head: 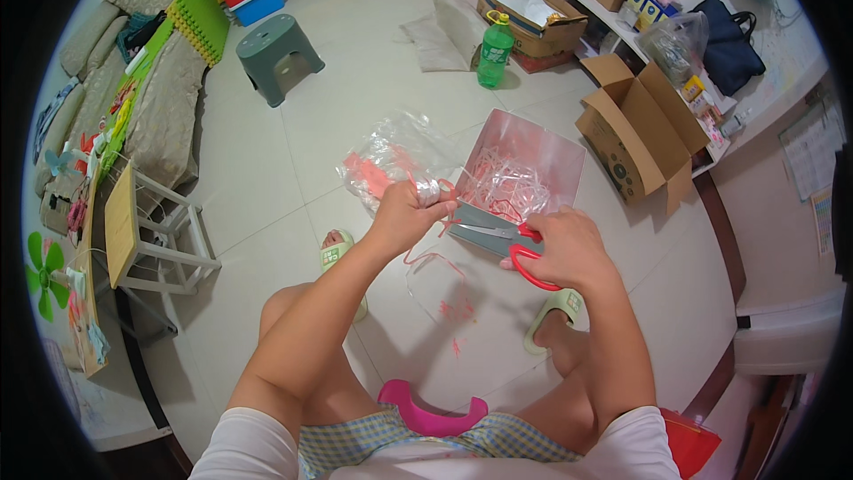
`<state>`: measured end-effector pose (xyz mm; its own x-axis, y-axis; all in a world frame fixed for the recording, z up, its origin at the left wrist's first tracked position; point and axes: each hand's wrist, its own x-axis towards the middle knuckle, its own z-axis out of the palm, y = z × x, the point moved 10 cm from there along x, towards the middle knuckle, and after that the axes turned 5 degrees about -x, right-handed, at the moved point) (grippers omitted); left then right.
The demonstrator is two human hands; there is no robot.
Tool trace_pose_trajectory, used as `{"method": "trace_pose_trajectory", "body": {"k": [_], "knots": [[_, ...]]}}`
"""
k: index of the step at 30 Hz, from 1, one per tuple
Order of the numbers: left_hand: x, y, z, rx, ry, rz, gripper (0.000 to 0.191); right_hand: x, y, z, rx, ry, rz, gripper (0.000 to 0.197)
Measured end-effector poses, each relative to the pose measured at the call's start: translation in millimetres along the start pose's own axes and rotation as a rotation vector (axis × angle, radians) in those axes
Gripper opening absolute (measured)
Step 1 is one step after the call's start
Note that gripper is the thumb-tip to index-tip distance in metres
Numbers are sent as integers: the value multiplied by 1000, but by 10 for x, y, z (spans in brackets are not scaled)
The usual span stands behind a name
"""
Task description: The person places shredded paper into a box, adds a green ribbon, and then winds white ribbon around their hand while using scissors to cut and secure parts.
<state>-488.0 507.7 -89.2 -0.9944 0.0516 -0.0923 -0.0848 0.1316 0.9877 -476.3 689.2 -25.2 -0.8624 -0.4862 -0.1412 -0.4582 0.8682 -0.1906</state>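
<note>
My left hand grips a small bundle of white and pink ribbon, with a pink end sticking out by the thumb. In my right hand are red-handled scissors, their blades pointing left at that ribbon end. Behind the hands stands an open box with pale pink inner walls, holding a tangle of white and pink strips. A clear plastic bag with pink material in it lies beyond my left hand. A long pink strand hangs below, above pink scraps on the floor.
An open cardboard box stands at the right. Farther back are a green bottle, a full carton and a grey-green plastic stool. A wood-topped stool is at the left. Slippers are on my feet.
</note>
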Motion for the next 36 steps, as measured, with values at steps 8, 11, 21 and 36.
{"method": "trace_pose_trajectory", "body": {"k": [8,11,21,36], "knots": [[-18,7,193,38,-44,-40,15,63,5,196,-22,-43,35,56],[-20,-28,184,61,-44,-57,14,69,-8,204,-28,-40,27,55],[52,-98,-350,-53,267,53,18,180,320,438,-53,-118,221,55],[-22,-60,-258,-290,117,-151,23,993,332,1393,-44,91,348,33]]}}
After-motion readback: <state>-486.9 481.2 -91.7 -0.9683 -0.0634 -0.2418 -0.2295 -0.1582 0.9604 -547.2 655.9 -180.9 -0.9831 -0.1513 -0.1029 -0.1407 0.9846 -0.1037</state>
